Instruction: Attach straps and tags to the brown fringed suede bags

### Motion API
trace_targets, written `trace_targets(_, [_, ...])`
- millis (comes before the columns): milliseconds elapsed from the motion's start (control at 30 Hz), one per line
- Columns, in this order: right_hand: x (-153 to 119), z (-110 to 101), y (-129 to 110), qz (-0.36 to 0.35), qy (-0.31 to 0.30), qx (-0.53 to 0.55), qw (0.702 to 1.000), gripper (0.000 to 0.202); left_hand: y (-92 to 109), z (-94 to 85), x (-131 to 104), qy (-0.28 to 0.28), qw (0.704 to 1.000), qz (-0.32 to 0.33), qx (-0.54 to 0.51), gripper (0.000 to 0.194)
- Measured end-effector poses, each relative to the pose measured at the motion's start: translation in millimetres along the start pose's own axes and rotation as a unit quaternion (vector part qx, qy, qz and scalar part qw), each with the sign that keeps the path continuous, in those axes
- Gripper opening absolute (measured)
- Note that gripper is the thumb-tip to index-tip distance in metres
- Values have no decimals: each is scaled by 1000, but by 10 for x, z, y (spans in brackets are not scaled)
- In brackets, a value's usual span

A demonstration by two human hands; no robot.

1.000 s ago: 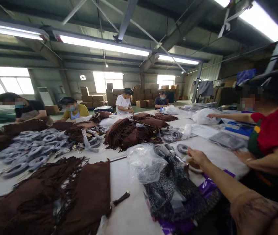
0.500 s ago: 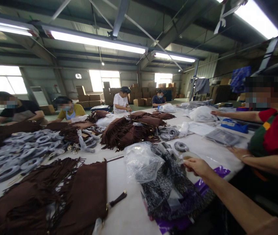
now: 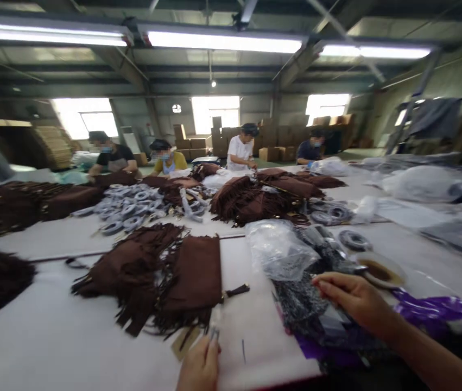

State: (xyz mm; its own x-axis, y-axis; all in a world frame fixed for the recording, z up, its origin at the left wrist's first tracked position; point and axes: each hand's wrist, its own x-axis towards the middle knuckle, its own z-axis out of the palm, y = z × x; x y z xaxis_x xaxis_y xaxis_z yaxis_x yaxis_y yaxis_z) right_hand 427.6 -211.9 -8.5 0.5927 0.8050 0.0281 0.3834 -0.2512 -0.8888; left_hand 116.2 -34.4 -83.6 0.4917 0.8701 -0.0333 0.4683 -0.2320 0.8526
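My left hand (image 3: 198,365) is closed at the table's front edge. Its fingers pinch something slim and greyish that I cannot make out. Just left of the fingertips lies a tan card tag (image 3: 184,342), below a dark brown fringed bag (image 3: 198,271) with a tassel zip pull (image 3: 236,290). My right hand (image 3: 355,298) is closed in a pinch over a black-and-white speckled cloth (image 3: 298,298); whatever lies between its fingertips is too small to tell. Touching that cloth is a crumpled clear plastic bag (image 3: 279,252). Beyond the right hand sits a roll of tape (image 3: 381,270).
Purple plastic packaging (image 3: 434,309) lies right of my right hand. Grey coiled straps (image 3: 131,206) are heaped farther back, and more brown fringed bags (image 3: 255,203) are piled mid-table. Several co-workers, one in a white shirt (image 3: 239,152), are across the table. Clear plastic bags (image 3: 422,182) lie at right.
The view has swung left, so the table's contents sit farther right. My left hand has come into view at the bottom. My right hand stays pinched by the speckled cloth.
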Motion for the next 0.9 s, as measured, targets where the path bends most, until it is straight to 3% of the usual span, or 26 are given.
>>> trace_targets(133, [-78, 1053, -479, -45, -204, -4, 978, 39, 59, -49, -92, -19, 983, 52, 174, 35])
trace_targets(233, [-85, 1708, -645, -31, -263, 20, 964, 37, 121, -84, -174, -32, 970, 37, 240, 34])
trace_targets(333, [-24, 2096, -680, 12, -289, 39, 956, 33, 112, -93, -222, -38, 967, 41, 247, 31])
trace_targets(467, [46, 2299, -624, 83, -286, 10, 954, 31, -14, -47, -234, 29, 980, 38, 191, 23])
trace_targets(600, [33, 2356, -548, 151, -251, -13, 956, 29, -136, 25, -249, 68, 983, 51, 165, 22])
trace_targets(700, [6, 2381, -492, 164, -238, -5, 957, 30, -174, 54, -273, 93, 981, 58, 160, 22])
trace_targets(900, [-23, 2399, -421, 171, -238, 24, 956, 31, -163, 20, -314, 72, 985, 101, 116, 26])
